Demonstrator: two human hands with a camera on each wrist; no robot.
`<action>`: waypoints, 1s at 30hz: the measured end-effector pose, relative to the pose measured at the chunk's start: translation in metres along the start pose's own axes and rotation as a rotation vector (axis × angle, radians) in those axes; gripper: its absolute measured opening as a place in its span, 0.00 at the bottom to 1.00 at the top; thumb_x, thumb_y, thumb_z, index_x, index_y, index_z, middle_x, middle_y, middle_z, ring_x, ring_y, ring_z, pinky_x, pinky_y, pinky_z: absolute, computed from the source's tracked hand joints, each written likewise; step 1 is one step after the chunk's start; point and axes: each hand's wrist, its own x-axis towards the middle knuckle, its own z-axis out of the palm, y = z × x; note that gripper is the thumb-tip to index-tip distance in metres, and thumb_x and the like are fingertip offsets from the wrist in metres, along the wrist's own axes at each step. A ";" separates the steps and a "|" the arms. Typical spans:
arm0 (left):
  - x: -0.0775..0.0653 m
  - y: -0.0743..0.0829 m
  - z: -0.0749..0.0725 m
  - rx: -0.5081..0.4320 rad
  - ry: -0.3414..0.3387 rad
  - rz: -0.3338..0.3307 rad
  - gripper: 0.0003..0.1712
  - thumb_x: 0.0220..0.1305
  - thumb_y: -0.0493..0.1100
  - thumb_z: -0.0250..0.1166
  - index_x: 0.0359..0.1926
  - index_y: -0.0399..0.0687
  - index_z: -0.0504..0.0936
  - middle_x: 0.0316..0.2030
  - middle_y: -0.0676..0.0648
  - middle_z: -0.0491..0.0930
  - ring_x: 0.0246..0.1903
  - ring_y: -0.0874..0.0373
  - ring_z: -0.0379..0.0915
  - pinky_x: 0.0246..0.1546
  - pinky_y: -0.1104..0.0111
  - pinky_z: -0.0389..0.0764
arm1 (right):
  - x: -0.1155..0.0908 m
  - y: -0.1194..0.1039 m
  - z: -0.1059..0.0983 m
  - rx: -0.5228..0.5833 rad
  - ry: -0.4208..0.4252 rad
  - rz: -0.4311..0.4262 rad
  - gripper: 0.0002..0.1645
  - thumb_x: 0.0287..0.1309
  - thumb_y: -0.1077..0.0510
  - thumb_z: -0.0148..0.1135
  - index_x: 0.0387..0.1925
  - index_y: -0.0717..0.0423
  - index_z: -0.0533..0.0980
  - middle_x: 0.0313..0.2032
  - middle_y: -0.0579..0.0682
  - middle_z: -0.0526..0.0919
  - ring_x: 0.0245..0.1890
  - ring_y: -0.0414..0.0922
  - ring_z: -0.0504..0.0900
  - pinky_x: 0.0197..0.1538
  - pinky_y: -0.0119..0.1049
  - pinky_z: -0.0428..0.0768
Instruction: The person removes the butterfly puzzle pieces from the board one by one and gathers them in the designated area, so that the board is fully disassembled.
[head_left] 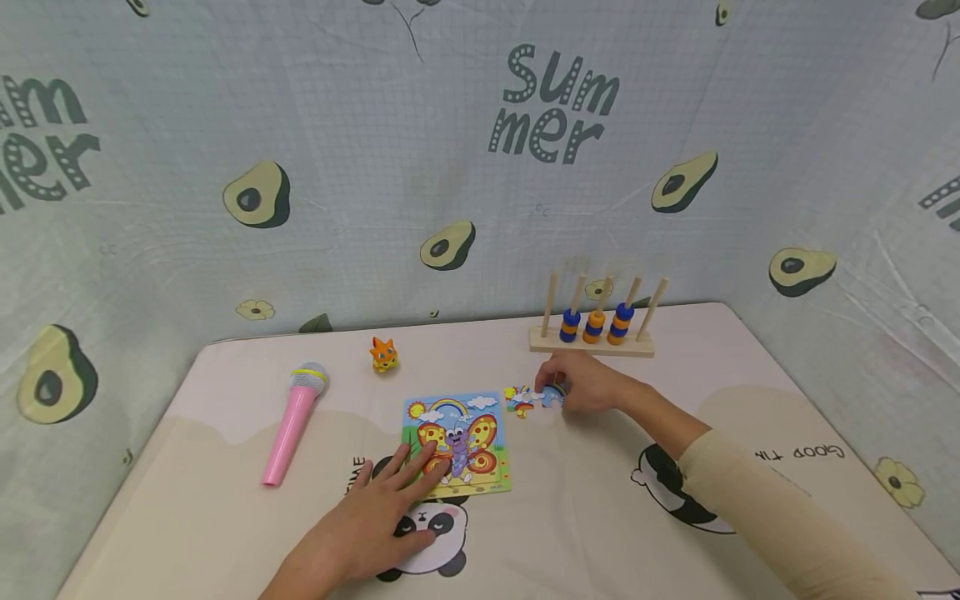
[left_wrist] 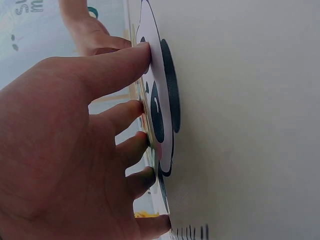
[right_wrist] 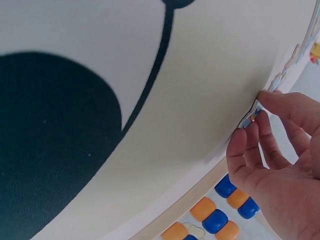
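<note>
A square butterfly puzzle (head_left: 483, 479) lies flat on the table, its picture showing a rainbow, sun and clouds. My left hand (head_left: 375, 521) rests with spread fingers over its lower left corner and the printed cloth beside it. In the left wrist view, straight fingertips (left_wrist: 141, 142) press along the board. Just right of the puzzle, several small puzzle pieces (head_left: 517, 396) lie together. There my right hand (head_left: 588, 383) pinches a rainbow puzzle piece (head_left: 552, 395) low at the table. The right wrist view shows this piece (right_wrist: 248, 117) between thumb and fingers, partly hidden.
A wooden peg stand (head_left: 592, 343) with blue and orange beads stands behind my right hand. To the left lie a pink toy microphone (head_left: 288, 433) and a small orange toy figure (head_left: 384, 356). A patterned cloth wall (head_left: 360, 167) rises behind the table.
</note>
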 end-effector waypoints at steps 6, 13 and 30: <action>0.001 0.000 0.000 0.001 -0.007 -0.003 0.47 0.66 0.63 0.68 0.81 0.65 0.60 0.83 0.51 0.54 0.82 0.38 0.43 0.72 0.25 0.46 | 0.001 -0.001 0.000 -0.009 -0.002 0.001 0.26 0.42 0.76 0.68 0.43 0.51 0.85 0.41 0.50 0.81 0.43 0.47 0.77 0.49 0.39 0.79; 0.001 0.000 0.000 -0.004 -0.011 -0.008 0.47 0.65 0.63 0.68 0.81 0.65 0.60 0.83 0.52 0.53 0.82 0.38 0.43 0.71 0.24 0.46 | 0.001 -0.003 -0.001 -0.035 0.000 0.009 0.24 0.44 0.74 0.70 0.44 0.50 0.85 0.43 0.50 0.82 0.45 0.49 0.78 0.52 0.42 0.79; 0.002 0.001 -0.002 0.003 -0.016 -0.008 0.47 0.65 0.63 0.68 0.81 0.66 0.60 0.83 0.51 0.54 0.82 0.38 0.43 0.72 0.25 0.46 | 0.013 -0.030 0.009 0.021 0.088 -0.093 0.22 0.55 0.69 0.69 0.53 0.55 0.84 0.49 0.51 0.85 0.50 0.50 0.81 0.53 0.46 0.83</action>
